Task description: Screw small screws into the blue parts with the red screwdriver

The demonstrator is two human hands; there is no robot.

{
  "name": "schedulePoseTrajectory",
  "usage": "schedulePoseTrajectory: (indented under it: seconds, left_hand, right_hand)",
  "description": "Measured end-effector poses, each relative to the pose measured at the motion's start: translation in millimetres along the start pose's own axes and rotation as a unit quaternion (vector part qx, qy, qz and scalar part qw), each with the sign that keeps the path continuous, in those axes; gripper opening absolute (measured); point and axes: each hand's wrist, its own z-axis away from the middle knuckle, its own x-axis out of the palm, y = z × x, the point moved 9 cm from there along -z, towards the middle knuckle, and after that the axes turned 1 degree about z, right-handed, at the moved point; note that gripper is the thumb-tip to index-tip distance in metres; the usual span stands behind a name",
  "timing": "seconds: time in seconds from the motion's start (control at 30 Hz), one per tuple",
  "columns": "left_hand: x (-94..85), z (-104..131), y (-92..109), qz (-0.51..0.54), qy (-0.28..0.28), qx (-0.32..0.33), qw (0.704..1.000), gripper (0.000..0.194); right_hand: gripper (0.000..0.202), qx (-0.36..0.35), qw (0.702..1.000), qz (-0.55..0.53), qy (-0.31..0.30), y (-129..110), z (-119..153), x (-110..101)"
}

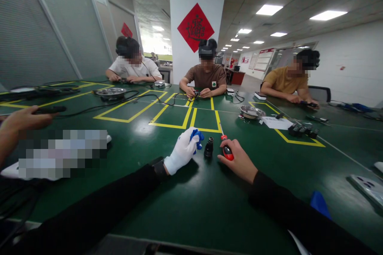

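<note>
My left hand (pixel 183 149) wears a white glove with blue on the finger side. Its fingers are curled closed, and whatever may be inside them is hidden. My bare right hand (pixel 240 160) is closed around a screwdriver (pixel 228 152) with a red and black handle. The thin shaft points away from me, over the tabletop. Between my hands a black tapered cylinder (pixel 208 148) stands upright on the green table (pixel 179 215). It has a narrower top with a shiny rim, and neither hand touches it.
Yellow tape (pixel 167 126) outlines rectangles ahead. Metal bowls (pixel 252 112) sit farther off, near a paper sheet (pixel 277 122) and black parts (pixel 302 130). A phone (pixel 369 189) lies at right. Another person's hand (pixel 22 123) holds a black object at left; several people sit around.
</note>
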Motion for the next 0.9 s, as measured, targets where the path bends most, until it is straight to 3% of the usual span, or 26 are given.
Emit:
schedulePoseTrajectory:
  seconds: [0.2,0.33,0.53,0.73,0.9]
  left_hand:
    - [22.1,14,13,0.048,-0.098,-0.007,0.994,0.024]
    - [30.9,18,11,0.140,-0.118,-0.041,0.982,0.027]
    - [42.8,24,9,0.157,-0.148,-0.077,0.973,0.035]
    - [55.4,32,9,0.160,-0.199,-0.068,0.964,0.035]
    - [56.1,32,7,0.137,-0.197,-0.073,0.968,0.038]
  right_hand:
    - [0.029,-0.037,0.990,0.134,-0.031,-11,5,8]
    - [0.044,-0.064,0.983,0.170,-0.006,-23,6,-1]
    - [0.019,-0.180,0.975,-0.026,0.125,-55,16,-29]
    - [0.008,-0.204,0.962,-0.138,0.122,-65,21,-29]
    - [0.005,-0.193,0.962,-0.163,0.104,-63,19,-28]
